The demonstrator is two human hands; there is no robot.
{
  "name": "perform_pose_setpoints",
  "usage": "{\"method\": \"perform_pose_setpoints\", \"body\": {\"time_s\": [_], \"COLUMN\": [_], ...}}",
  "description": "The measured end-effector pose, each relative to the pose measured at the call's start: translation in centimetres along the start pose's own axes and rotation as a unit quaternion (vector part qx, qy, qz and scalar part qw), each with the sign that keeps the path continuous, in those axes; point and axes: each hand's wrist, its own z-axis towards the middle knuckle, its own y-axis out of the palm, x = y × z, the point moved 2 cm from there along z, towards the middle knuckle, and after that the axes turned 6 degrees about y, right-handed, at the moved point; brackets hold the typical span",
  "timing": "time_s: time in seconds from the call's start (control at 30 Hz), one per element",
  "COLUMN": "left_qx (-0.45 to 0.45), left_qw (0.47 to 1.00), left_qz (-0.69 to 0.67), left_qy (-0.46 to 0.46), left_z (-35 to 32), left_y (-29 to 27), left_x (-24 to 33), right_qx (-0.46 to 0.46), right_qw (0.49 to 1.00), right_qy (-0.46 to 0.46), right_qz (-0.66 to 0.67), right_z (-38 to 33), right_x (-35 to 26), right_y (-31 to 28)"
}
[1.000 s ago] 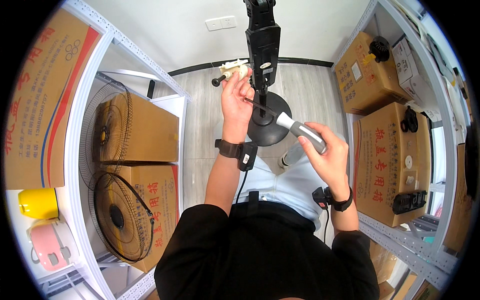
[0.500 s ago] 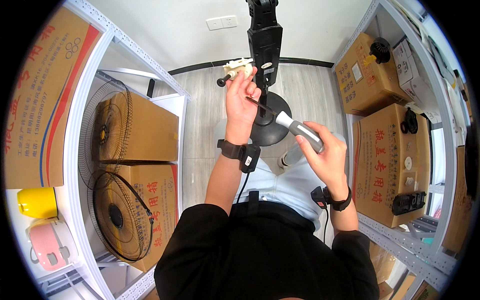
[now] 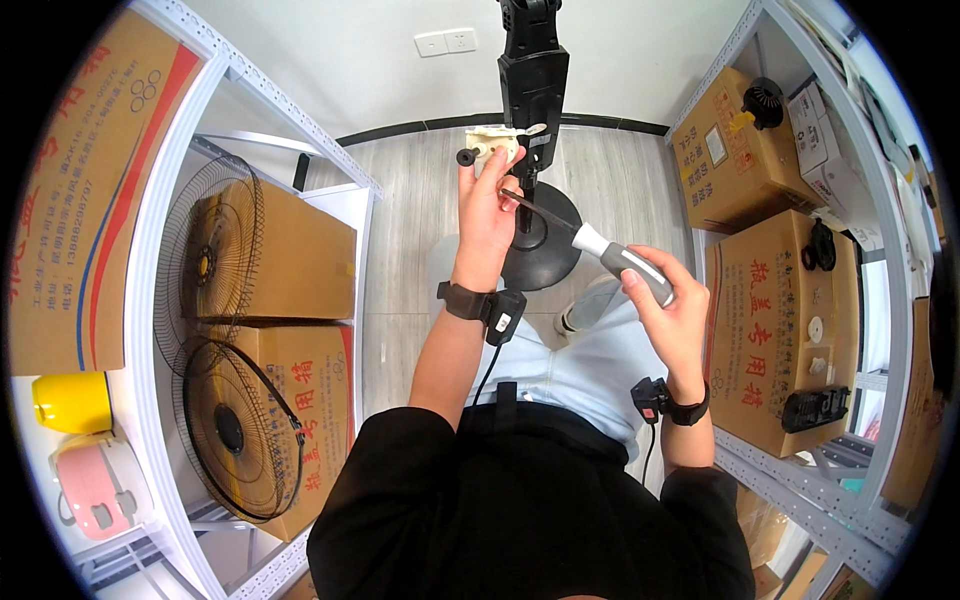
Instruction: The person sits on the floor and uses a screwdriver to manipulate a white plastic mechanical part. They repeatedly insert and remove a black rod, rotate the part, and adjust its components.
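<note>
Beside a black upright stand [image 3: 533, 95], my left hand [image 3: 486, 225] is raised, its fingertips closed round a cream plastic fan part [image 3: 490, 147]. A short black knob-like end [image 3: 466, 157] sticks out at that part's left. My right hand [image 3: 672, 310], lower and to the right, grips a screwdriver [image 3: 640, 275] by its grey and white handle. The dark shaft slants up and left, its end close to the lower fingers of my left hand. Whether the tip touches them or anything else, I cannot tell.
The stand rises from a round black base [image 3: 545, 262] on the floor ahead. Two wire fan guards [image 3: 228, 430] lean by cardboard boxes [image 3: 290, 250] on the left shelf. On the right shelf, a box [image 3: 745, 330] carries small black and white parts [image 3: 818, 408]. A cable hangs from each wrist.
My left hand has shifted slightly right, and the cream part has turned, its black end now facing me more. My right hand has moved right with the screwdriver.
</note>
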Motion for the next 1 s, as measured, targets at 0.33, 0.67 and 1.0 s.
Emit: {"method": "perform_pose_setpoints", "body": {"time_s": [0.33, 0.67, 1.0], "left_qx": [-0.001, 0.077, 0.106], "left_qw": [0.997, 0.989, 0.983], "left_qz": [0.061, 0.017, -0.026], "left_qy": [0.057, 0.124, 0.149], "left_z": [-0.4, 0.0, 0.2], "left_y": [0.6, 1.0, 1.6], "left_x": [0.4, 0.4, 0.6], "right_qx": [-0.003, 0.01, 0.021], "right_qw": [1.0, 0.999, 0.998], "right_qy": [0.028, -0.033, -0.051], "right_qz": [-0.008, -0.012, 0.009], "right_z": [0.0, -0.2, 0.1], "right_x": [0.1, 0.0, 0.6], "right_y": [-0.2, -0.1, 1.0]}}
